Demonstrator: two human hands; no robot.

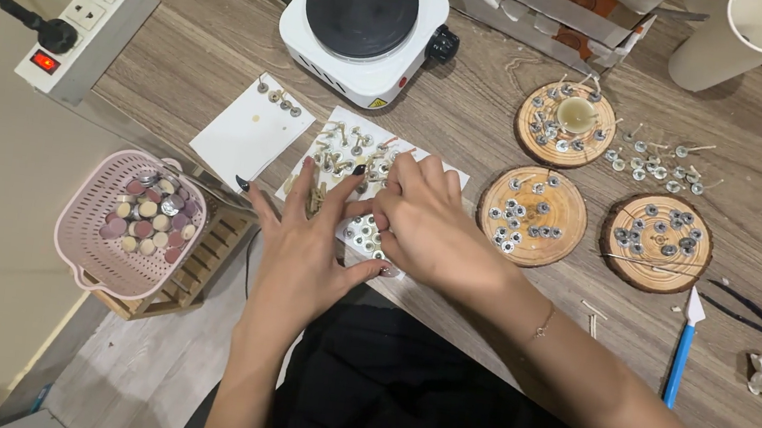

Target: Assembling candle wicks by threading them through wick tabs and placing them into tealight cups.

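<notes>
Working over the white card (377, 161) of metal wick tabs (343, 146) on the tabletop (474, 72), the left hand (306, 244) lies spread; the right hand (423, 224) pinches something small among them. Risk: a sleeve or wrist sweep may scatter loose tabs off the near edge.

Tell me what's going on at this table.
A person's left hand and right hand meet over a white paper sheet strewn with small metal wick tabs, fingers picking at them. More tabs lie on three round wooden slices. A pink plastic basket of coloured discs sits to the left, a white hot plate beyond.
</notes>
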